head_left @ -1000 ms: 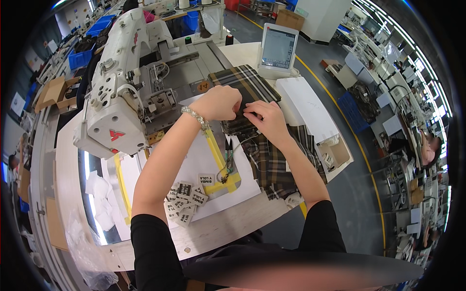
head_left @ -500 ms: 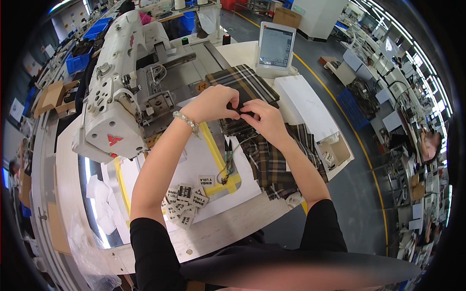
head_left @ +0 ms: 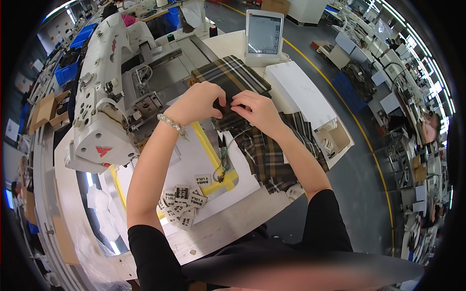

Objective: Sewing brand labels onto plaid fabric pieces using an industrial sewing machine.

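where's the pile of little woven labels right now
In the head view the pile of labels lies on the white table, low and left of centre, beside the person's left forearm and just left of the yellow tape.

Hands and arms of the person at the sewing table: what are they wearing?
Both hands, left hand and right hand, are bare, without gloves. A beaded bracelet circles the left wrist. Black short sleeves cover the upper arms; the forearms are uncovered.
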{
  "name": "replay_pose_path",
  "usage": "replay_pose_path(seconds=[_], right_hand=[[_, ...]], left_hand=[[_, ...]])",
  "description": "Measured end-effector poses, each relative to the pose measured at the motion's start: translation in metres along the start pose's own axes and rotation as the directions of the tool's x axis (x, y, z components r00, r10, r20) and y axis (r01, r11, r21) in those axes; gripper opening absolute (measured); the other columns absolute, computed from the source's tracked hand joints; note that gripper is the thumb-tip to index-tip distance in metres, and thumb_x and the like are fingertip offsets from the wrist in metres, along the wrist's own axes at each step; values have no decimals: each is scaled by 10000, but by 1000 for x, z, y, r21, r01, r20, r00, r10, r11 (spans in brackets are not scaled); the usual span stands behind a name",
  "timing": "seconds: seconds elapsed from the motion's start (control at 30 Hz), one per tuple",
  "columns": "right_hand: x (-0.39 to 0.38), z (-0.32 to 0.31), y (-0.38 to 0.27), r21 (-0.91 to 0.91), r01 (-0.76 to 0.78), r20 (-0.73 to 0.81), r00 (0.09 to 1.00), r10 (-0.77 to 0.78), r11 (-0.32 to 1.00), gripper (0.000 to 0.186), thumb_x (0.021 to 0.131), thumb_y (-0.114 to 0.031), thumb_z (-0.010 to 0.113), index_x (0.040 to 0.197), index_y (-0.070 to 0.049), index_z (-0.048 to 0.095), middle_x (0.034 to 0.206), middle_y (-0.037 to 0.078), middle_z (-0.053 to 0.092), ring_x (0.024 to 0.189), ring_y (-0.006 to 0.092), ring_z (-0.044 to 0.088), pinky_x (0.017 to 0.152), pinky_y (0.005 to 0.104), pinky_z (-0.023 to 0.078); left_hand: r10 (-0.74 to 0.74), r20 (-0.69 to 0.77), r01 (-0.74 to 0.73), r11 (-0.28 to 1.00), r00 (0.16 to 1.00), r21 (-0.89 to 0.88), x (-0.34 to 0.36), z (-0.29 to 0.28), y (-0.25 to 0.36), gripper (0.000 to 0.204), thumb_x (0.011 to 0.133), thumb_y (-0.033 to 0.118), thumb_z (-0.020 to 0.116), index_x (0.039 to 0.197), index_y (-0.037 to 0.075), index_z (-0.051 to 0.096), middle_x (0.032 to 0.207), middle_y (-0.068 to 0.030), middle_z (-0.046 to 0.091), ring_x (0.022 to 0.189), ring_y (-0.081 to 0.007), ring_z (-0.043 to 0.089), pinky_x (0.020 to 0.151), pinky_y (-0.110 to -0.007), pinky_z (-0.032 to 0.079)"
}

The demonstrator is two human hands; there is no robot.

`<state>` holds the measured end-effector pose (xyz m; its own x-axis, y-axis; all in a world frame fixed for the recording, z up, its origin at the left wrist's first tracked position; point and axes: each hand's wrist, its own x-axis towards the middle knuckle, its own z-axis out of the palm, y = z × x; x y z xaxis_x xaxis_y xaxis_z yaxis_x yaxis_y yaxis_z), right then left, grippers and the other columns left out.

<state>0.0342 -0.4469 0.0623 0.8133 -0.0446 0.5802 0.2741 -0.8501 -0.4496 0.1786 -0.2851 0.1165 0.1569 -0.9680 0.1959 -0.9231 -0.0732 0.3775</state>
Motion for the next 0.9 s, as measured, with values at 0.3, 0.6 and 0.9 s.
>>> replay_pose_path(seconds=[0.3, 0.6, 0.9], right_hand=[[5, -10, 0, -36, -36, 115, 993, 40, 999, 134, 835, -133, 683, 939, -51, 704, 1002, 50, 710, 813, 229, 671, 704, 303, 531], [6, -6, -3, -68, -3, 52, 999, 6, 998, 99, 824, -123, 684, 901, -61, 679, 899, 48, 689, 736, 240, 651, 648, 307, 516], [3, -3, -1, -106, 32, 11, 999, -31, 994, 109, 801, -101, 693, 905, -71, 681, 865, 52, 681, 743, 253, 653, 646, 320, 520]], left_hand=[[-18, 3, 18, 999, 1000, -45, 2, -1, -6, 183, 691, 114, 780, 833, 25, 707, 897, -95, 708, 864, -287, 639, 796, -362, 499], [-12, 10, 12, 999, 1000, -33, 3, -1, -6, 141, 714, 101, 748, 823, 20, 710, 901, -108, 711, 862, -297, 641, 802, -369, 501], [56, 9, -56, 948, 998, 312, 7, 15, 11, 46, 727, 94, 684, 718, 49, 684, 739, -126, 669, 798, -291, 662, 828, -405, 526]])
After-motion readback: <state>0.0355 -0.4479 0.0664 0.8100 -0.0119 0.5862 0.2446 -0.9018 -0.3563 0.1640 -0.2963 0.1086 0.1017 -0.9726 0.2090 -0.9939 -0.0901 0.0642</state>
